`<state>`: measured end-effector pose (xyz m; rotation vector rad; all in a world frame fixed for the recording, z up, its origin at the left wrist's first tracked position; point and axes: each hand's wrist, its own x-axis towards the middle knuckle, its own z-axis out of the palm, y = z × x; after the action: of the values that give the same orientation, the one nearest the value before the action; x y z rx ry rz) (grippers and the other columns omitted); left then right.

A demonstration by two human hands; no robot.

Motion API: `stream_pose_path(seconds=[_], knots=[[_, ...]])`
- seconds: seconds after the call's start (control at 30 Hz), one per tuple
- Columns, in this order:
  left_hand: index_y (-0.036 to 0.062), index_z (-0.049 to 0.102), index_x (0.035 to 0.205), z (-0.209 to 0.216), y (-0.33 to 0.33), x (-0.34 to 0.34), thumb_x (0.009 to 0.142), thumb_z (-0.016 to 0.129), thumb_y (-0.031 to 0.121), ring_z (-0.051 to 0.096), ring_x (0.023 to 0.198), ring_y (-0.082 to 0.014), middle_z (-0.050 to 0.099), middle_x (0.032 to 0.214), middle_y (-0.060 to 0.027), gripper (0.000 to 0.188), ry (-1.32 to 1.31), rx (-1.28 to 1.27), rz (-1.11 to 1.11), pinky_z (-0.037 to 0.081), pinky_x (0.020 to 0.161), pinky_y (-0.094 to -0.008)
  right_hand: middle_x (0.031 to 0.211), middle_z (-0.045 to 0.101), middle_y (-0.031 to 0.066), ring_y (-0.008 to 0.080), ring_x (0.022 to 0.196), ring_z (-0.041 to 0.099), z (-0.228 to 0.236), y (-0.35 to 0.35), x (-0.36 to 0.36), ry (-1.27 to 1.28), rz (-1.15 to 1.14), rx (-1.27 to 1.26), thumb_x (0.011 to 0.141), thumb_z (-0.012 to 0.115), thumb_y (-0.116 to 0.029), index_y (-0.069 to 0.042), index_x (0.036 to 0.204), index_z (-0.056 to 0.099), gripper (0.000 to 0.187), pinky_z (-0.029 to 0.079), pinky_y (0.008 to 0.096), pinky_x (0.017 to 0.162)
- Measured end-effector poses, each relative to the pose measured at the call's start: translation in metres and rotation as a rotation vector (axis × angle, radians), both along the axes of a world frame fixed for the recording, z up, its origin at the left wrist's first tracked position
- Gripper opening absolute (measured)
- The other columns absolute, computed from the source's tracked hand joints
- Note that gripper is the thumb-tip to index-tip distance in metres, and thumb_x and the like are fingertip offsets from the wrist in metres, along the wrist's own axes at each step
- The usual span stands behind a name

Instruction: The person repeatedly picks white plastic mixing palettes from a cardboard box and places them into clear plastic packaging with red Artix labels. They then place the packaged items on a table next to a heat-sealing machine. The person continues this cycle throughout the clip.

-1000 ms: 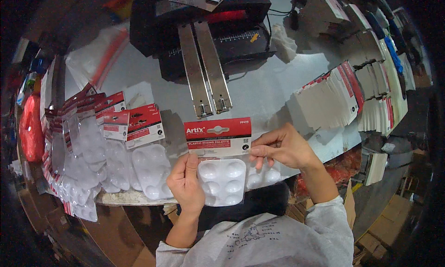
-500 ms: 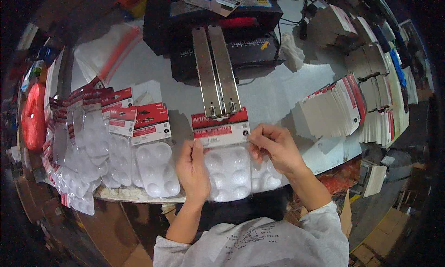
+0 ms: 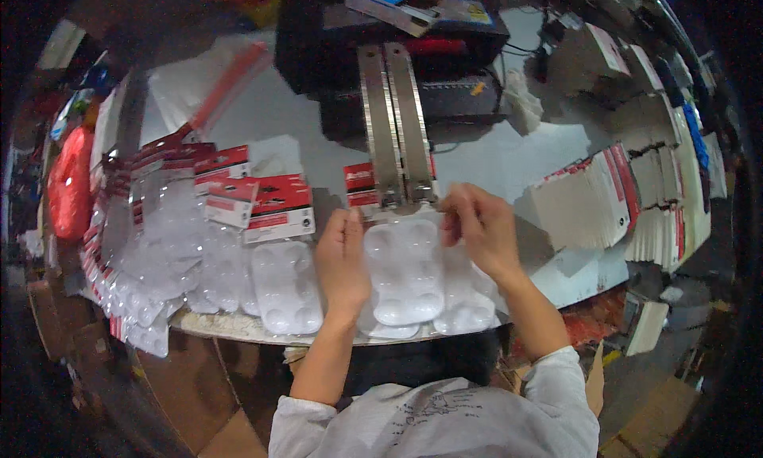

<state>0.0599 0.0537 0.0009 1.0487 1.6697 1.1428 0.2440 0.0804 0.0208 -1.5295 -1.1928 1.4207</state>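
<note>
A white plastic paint palette (image 3: 404, 271) with round wells lies in front of me, its red and white header card (image 3: 362, 186) under the two long metal arms (image 3: 395, 132) of a black machine. My left hand (image 3: 343, 259) is closed on the pack's left edge, thumb uppermost. At the opposite edge, near the ends of the arms, my right hand (image 3: 485, 227) has its fingers curled in on the pack; motion blurs them. The metal arms cover most of the card. Another white palette (image 3: 465, 299) lies partly under my right forearm.
Carded palettes (image 3: 171, 235) are heaped on the left, beside clear bags with a red band (image 3: 230, 84). Stacked cards (image 3: 584, 199) stand on the right. The black machine (image 3: 318, 52) fills the back, with a small blue and white box (image 3: 389, 1) on top.
The palette pack has moved forward, so the arms now cover more of its card. Both my hands have moved forward with it. The whole view has shifted slightly.
</note>
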Motion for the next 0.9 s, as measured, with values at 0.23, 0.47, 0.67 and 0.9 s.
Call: stream_pose_path(seconds=[0.23, 0.47, 0.67, 0.9], knots=[[0.0018, 0.058, 0.093, 0.032, -0.029, -0.088, 0.09, 0.05, 0.025, 0.051, 0.075, -0.0182, 0.057, 0.077, -0.012, 0.025, 0.297, -0.087, 0.246, 0.042, 0.073, -0.0311, 0.06, 0.04, 0.003, 0.0138, 0.049, 0.043, 0.068, -0.019, 0.091, -0.115, -0.354, 0.611, 0.094, 0.038, -0.029, -0.004, 0.072, 0.042, 0.034, 0.043, 0.028, 0.046], [0.0086, 0.053, 0.118, 0.043, -0.016, -0.122, 0.081, 0.06, 0.03, 0.043, 0.116, -0.0308, 0.041, 0.13, -0.0151, 0.044, 1.369, 0.046, -0.061, 0.038, 0.091, -0.0409, 0.093, 0.053, 0.0138, 0.0232, 0.087, 0.058, 0.079, -0.005, 0.162, -0.736, -0.349, 0.856, 0.097, 0.035, -0.032, 0.001, 0.098, 0.047, 0.036, 0.048, 0.0324, 0.076], [0.0187, 0.045, 0.129, 0.035, -0.021, -0.092, 0.074, 0.065, 0.038, 0.024, 0.132, -0.0306, 0.025, 0.144, -0.0067, 0.062, 1.328, 0.033, -0.426, 0.026, 0.1, -0.0481, 0.128, 0.046, 0.0168, 0.022, 0.117, 0.048, 0.06, 0.012, 0.166, -1.479, -0.046, 0.448, 0.092, 0.047, -0.026, -0.004, 0.134, 0.032, 0.049, 0.042, 0.0339, 0.092], [0.016, 0.061, 0.114, 0.038, -0.028, -0.107, 0.086, 0.049, 0.026, 0.018, 0.133, -0.034, 0.024, 0.144, -0.0147, 0.032, 1.187, 0.243, -0.247, 0.014, 0.099, -0.0448, 0.124, 0.051, 0.0187, 0.0241, 0.11, 0.054, 0.06, 0.013, 0.17, -0.855, -0.185, 0.437, 0.093, 0.047, -0.023, -0.001, 0.134, 0.033, 0.049, 0.039, 0.0316, 0.094]])
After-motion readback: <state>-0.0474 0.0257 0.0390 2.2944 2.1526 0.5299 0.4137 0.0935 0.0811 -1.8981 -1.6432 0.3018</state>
